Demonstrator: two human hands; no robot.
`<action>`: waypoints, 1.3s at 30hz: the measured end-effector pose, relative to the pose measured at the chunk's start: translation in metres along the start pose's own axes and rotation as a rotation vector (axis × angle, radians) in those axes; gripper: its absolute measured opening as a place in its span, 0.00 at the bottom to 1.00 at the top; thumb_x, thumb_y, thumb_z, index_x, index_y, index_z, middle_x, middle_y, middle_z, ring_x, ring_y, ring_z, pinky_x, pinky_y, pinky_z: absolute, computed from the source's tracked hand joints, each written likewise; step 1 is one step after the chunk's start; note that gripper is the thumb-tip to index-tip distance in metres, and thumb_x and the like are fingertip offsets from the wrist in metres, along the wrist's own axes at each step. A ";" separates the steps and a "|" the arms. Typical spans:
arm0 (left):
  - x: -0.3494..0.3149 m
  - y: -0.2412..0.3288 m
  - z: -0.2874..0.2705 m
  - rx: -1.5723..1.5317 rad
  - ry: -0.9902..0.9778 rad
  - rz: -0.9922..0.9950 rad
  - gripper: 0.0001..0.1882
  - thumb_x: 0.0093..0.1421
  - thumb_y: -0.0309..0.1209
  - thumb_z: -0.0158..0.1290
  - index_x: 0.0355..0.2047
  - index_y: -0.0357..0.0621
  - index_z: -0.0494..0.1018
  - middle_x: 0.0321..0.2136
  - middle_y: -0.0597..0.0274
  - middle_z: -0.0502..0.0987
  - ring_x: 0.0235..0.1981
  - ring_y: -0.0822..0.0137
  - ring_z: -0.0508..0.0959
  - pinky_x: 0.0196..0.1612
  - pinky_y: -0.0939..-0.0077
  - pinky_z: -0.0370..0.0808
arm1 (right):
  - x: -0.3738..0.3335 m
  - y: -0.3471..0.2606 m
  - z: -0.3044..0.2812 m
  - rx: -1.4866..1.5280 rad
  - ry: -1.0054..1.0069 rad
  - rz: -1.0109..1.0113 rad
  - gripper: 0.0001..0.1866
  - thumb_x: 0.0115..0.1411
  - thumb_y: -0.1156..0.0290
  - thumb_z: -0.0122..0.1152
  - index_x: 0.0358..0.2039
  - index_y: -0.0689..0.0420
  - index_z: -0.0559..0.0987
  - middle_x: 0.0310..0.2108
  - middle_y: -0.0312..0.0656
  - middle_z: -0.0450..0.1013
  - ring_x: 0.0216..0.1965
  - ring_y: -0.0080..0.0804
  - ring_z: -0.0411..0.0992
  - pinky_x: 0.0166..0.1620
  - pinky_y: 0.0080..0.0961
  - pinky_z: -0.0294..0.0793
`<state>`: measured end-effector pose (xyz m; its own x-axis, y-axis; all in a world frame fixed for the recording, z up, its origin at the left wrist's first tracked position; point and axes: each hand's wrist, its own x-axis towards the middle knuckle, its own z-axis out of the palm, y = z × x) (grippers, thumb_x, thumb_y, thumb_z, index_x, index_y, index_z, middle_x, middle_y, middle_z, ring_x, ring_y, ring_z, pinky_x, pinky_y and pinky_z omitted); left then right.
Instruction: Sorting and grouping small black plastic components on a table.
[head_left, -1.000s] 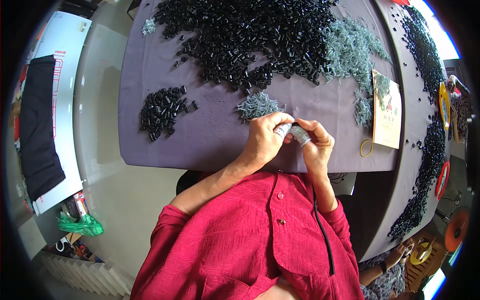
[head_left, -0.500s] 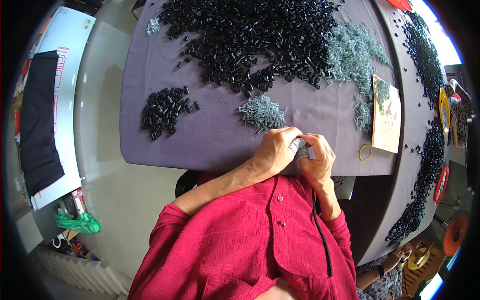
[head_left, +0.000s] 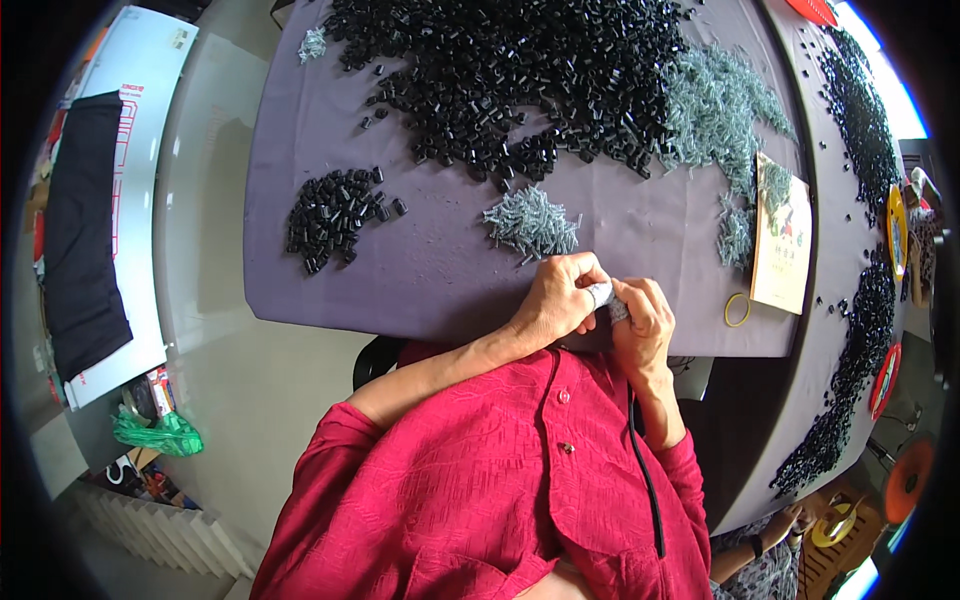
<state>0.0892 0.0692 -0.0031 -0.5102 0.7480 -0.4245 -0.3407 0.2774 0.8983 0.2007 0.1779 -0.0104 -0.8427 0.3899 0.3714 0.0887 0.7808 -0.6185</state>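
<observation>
Just above the near edge of the purple-grey tablecloth, both my hands meet with fingers closed. My left hand is curled in a pinch, a whitish wrap showing at its fingertips. Against it, my right hand is bent inward, with a greyish wrap at its thumb side. Whatever lies between the fingertips is too small and covered to name. Beyond the hands is a small heap of clear, thin pin-like pieces. To its left sits a small pile of short black cylindrical pieces.
A large black heap covers the far table, beside a wide spread of clear pieces. At right lie a booklet and a yellow ring. Another table carries more black pieces; a person's hand shows beyond it.
My fingers have shifted slightly, and the wraps at the fingertips now show apart from each other. The whole view has moved a little; the heaps look the same.
</observation>
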 end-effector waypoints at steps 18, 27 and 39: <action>0.003 -0.019 0.004 0.512 0.120 0.539 0.10 0.50 0.16 0.50 0.35 0.35 0.72 0.26 0.46 0.76 0.26 0.53 0.79 0.26 0.66 0.74 | 0.053 0.010 -0.030 0.140 -0.488 0.188 0.06 0.43 0.85 0.54 0.22 0.61 0.74 0.20 0.49 0.71 0.24 0.50 0.72 0.28 0.36 0.71; -0.040 0.020 -0.096 0.719 0.518 0.449 0.09 0.51 0.20 0.54 0.35 0.36 0.73 0.28 0.48 0.77 0.28 0.50 0.78 0.31 0.66 0.75 | 0.088 0.012 0.018 -0.024 -0.291 -0.090 0.18 0.43 0.86 0.52 0.34 0.55 0.80 0.30 0.45 0.71 0.34 0.45 0.72 0.37 0.35 0.72; -0.044 0.021 -0.163 1.113 0.759 0.206 0.06 0.53 0.27 0.54 0.33 0.45 0.75 0.29 0.54 0.76 0.29 0.50 0.78 0.31 0.59 0.74 | 0.088 0.014 0.022 -0.041 -0.316 -0.073 0.10 0.47 0.83 0.51 0.33 0.62 0.68 0.30 0.50 0.65 0.33 0.50 0.68 0.37 0.40 0.69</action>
<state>-0.0237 -0.0563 0.0161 -0.9016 0.4222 0.0940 0.4210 0.8067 0.4147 0.1157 0.2124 -0.0019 -0.9701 0.1667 0.1765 0.0382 0.8228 -0.5671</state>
